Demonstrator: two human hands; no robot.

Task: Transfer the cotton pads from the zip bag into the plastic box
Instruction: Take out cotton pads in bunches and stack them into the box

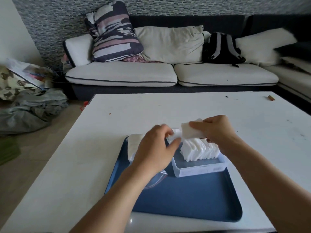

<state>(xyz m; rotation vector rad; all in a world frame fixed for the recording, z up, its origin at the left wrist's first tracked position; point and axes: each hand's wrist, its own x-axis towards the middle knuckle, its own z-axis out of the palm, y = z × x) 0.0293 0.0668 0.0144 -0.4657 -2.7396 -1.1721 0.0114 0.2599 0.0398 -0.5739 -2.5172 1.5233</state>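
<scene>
A clear plastic box point(200, 170) stands on a blue tray point(188, 197) and holds a slanted row of white cotton pads point(198, 151). My right hand point(217, 130) grips a small stack of cotton pads point(190, 132) just above the box. My left hand point(156, 150) hovers over the zip bag point(134, 145) at the tray's left, its fingers blurred and pinched on a few white pads point(175, 133). The bag still contains white pads and its clear mouth with a red zip line point(159, 178) pokes out under my left wrist.
The tray lies on a white table point(101, 132). A small brown object point(271, 98) rests at the table's far right. Behind the table is a sofa with cushions and a black backpack point(222, 47). Bags and cloth are piled on the floor at left.
</scene>
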